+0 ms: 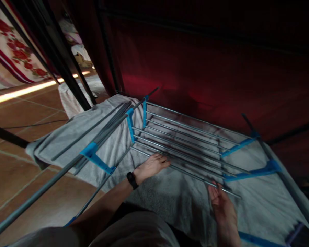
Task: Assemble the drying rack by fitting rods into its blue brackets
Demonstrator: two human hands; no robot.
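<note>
A metal drying rack (185,137) with blue plastic joints stands in front of me, its grey rails running left to right. A grey towel (260,206) lies draped over and under the rack. My left hand (151,166), a black watch on its wrist, rests palm down on the towel at the near rails, fingers apart. My right hand (221,202) lies palm up at the nearest rail, fingers under or around the bar; its grip is hard to make out.
A dark red curtain (208,68) hangs right behind the rack. Black poles (67,79) rise at the left. Terracotta floor tiles (20,116) spread to the left, with a flowered cloth (12,51) and a pale rug (74,96) beyond.
</note>
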